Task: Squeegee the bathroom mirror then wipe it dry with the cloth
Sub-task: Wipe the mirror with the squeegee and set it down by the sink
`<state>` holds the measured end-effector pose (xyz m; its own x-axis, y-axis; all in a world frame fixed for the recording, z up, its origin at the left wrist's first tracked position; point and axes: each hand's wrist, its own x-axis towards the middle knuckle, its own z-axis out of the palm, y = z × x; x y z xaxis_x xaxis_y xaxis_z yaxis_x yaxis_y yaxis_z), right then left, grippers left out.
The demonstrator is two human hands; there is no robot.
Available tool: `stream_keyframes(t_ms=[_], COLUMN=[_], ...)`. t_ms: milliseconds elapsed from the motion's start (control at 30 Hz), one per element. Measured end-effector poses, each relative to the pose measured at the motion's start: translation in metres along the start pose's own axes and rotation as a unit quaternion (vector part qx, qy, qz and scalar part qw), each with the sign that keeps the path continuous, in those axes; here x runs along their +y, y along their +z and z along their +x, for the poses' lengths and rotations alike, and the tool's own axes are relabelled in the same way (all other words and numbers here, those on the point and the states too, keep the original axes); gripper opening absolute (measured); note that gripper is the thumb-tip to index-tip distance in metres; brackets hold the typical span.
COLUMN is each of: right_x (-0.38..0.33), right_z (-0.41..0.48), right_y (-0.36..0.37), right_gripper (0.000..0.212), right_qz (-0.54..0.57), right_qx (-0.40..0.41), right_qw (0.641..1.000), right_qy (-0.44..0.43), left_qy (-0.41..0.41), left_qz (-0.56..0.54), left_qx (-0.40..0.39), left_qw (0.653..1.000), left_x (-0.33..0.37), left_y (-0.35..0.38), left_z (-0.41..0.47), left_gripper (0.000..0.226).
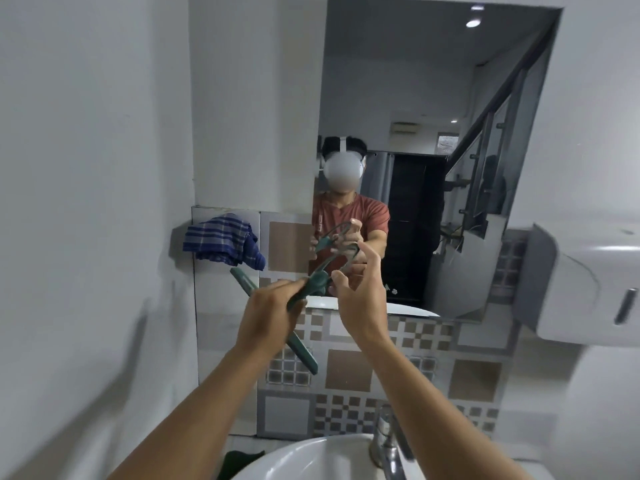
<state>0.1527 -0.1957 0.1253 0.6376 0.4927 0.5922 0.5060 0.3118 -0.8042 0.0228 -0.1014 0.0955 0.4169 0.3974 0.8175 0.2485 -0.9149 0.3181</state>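
Note:
A green squeegee is held in front of the mirror's lower left corner, its long blade slanting from upper left to lower right. My left hand grips it where blade meets handle. My right hand has its fingers spread around the looped handle end, touching it lightly. The mirror is tall and reflects a person in a red shirt. A blue checked cloth lies bunched on a ledge to the mirror's left.
A white basin with a chrome tap is below my arms. Something dark green lies by the basin's left rim. A white paper dispenser juts from the right wall. Patterned tiles cover the wall under the mirror.

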Motion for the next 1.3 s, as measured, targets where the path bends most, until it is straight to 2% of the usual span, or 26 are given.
stream_keyframes(t_ms=[133, 267, 367, 500, 633, 733, 867, 1000, 1200, 1300], right_x=[-0.005, -0.016, -0.029, -0.046, -0.069, -0.084, -0.106, -0.127, -0.154, -0.163], right_z=[0.015, 0.038, 0.058, 0.09, 0.122, 0.146, 0.176, 0.201, 0.236, 0.25], right_y=[-0.034, -0.067, -0.088, -0.108, -0.117, -0.119, -0.115, -0.107, -0.098, -0.095], right_gripper=[0.061, 0.049, 0.051, 0.053, 0.049, 0.05, 0.042, 0.037, 0.031, 0.034], right_qz=[-0.173, -0.376, -0.454, -0.515, -0.54, -0.534, -0.511, -0.508, -0.488, -0.474], right_qx=[-0.038, -0.086, -0.104, -0.089, -0.073, -0.049, -0.033, -0.023, -0.005, -0.012], right_qw=[0.978, 0.896, 0.843, 0.784, 0.751, 0.751, 0.764, 0.767, 0.769, 0.776], right_qy=[-0.112, -0.219, -0.269, -0.335, -0.373, -0.385, -0.393, -0.392, -0.412, -0.415], left_qy=[0.07, 0.128, 0.178, 0.224, 0.222, 0.241, 0.229, 0.144, 0.087, 0.069], left_qz=[0.047, 0.069, 0.096, 0.124, 0.114, 0.104, 0.117, 0.131, 0.208, 0.229], left_qx=[-0.025, -0.035, -0.026, -0.006, 0.086, 0.147, 0.09, 0.056, 0.06, 0.037], left_qw=[0.996, 0.989, 0.979, 0.967, 0.965, 0.954, 0.962, 0.979, 0.972, 0.97], left_x=[0.015, 0.038, 0.055, 0.066, 0.079, 0.084, 0.068, 0.051, 0.043, 0.038], left_y=[-0.007, -0.006, -0.007, -0.006, -0.002, 0.011, 0.047, 0.074, 0.086, 0.09], left_z=[0.031, 0.06, 0.085, 0.123, 0.143, 0.131, 0.113, 0.12, 0.149, 0.157], left_gripper=[0.037, 0.034, 0.028, 0.033, 0.041, 0.029, 0.024, 0.038, 0.076, 0.089])
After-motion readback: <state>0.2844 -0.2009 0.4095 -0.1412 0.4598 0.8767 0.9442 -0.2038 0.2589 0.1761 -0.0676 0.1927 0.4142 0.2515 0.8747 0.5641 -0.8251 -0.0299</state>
